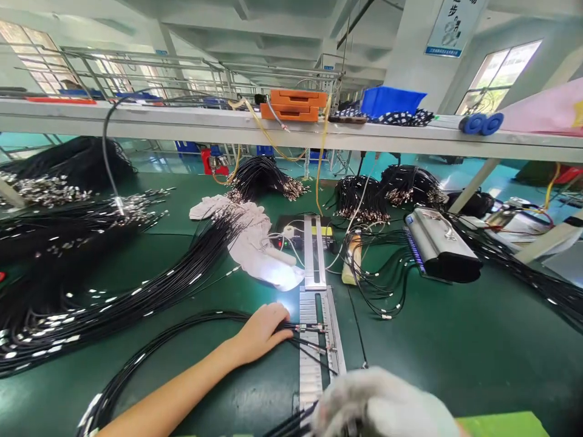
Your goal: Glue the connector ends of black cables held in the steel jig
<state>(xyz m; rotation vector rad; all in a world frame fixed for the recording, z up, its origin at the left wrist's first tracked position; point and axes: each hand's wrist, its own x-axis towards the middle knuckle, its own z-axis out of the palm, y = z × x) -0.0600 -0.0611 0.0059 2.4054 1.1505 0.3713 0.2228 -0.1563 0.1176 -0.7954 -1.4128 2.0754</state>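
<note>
Green table (455, 352) across the whole view, strewn with black cables. Above it, a long grey shelf (182, 124) carrying orange boxes (294, 104) and a blue bin (392, 100). At left, a thick sweep of cables (136, 291) fanning toward the centre, metal tips glinting. Further back, coiled bundles (364, 197) with bare connector ends (several heaps, side by side). Right of centre, a grey and black machine (439, 246) lying slantwise on the table. In the middle, a pale cloth (252, 240) beside a bright spot of light. Running from the middle toward the viewer, a slotted metal rail (314, 315), flat on the table.

Left hand (262, 334) bare, palm down just left of the rail, fingers pressed onto a few thin cable ends (310, 331); grip closed lightly, pinching those ends where they cross the rail, connectors resting on its slots. Rest of that cable bunch trailing back along the forearm to the lower left edge.

Right hand (382, 406) in a white glove, very close to the camera and blurred, at the bottom edge by the near end of the rail; dark cables under it, but cannot tell how its grip stands.
</note>
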